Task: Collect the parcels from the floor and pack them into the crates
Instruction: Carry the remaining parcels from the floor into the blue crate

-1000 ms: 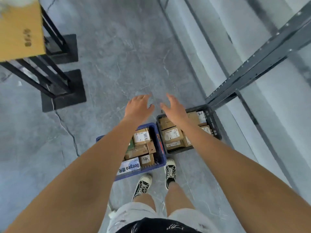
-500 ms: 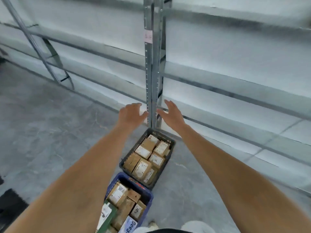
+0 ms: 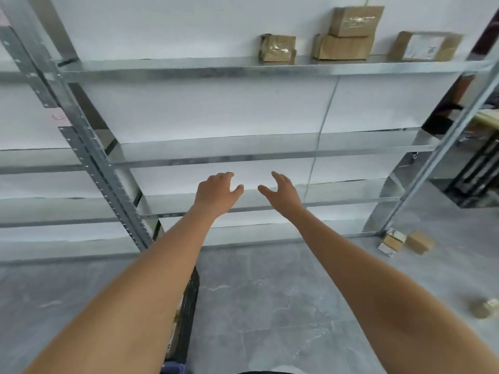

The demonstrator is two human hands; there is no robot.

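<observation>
Crates come nearest: below the left forearm, a dark crate [image 3: 192,306] shows only its right wall and a sliver of brown cardboard inside, its long axis running away from the person toward the shelving; how many parcels it holds cannot be told. Just nearer, at the bottom edge, the rim of a blue crate [image 3: 172,368] peeks out, its contents hidden.

Both arms reach forward over the grey floor [image 3: 256,306]. The left hand [image 3: 216,191] and the right hand [image 3: 280,191] hover side by side, a small gap between their thumbs, fingers spread and relaxed, holding nothing and touching nothing.

Low to the right of the right forearm, a small blurred parcel [image 3: 484,309] lies on the floor, too smeared to tell which way it points. Farther on, right of the right hand, 2 parcels sit touching beside the foot of a shelf post: a labelled parcel [image 3: 393,241], its long axis slanting away to the right, and a plain brown parcel [image 3: 420,241] just right of it.

Beyond the hands stands the metal shelving [image 3: 243,157]. High above the right hand, its upper shelf carries 4 cardboard boxes [image 3: 343,47], 1 of them stacked on another.
</observation>
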